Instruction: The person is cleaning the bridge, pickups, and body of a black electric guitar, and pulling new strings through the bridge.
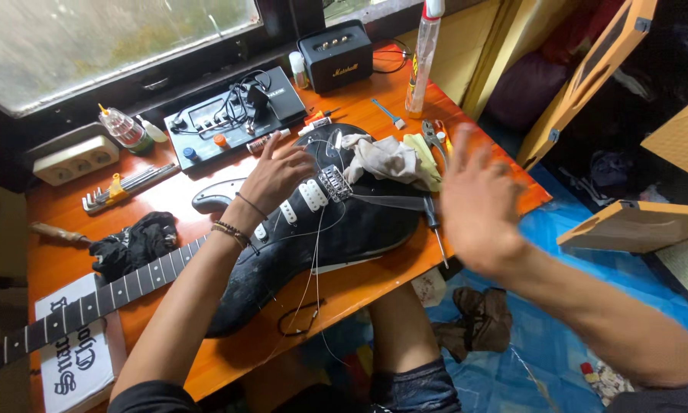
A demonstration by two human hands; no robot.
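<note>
Presently we log a black electric guitar [336, 229] lying flat on the orange desk [168, 191], neck pointing left, loose strings [313, 260] trailing over its body. Left hand [277, 174]: fingers spread, palm down, resting on the guitar body just beside the bridge [334, 183], gripping nothing. Right hand [478, 203]: open, fingers splayed, blurred, raised off the desk's right edge, empty. Nearby we note a crumpled cloth [386, 159], a screwdriver [434, 229], hex keys [122, 187] and a black effects unit [233, 115].
</note>
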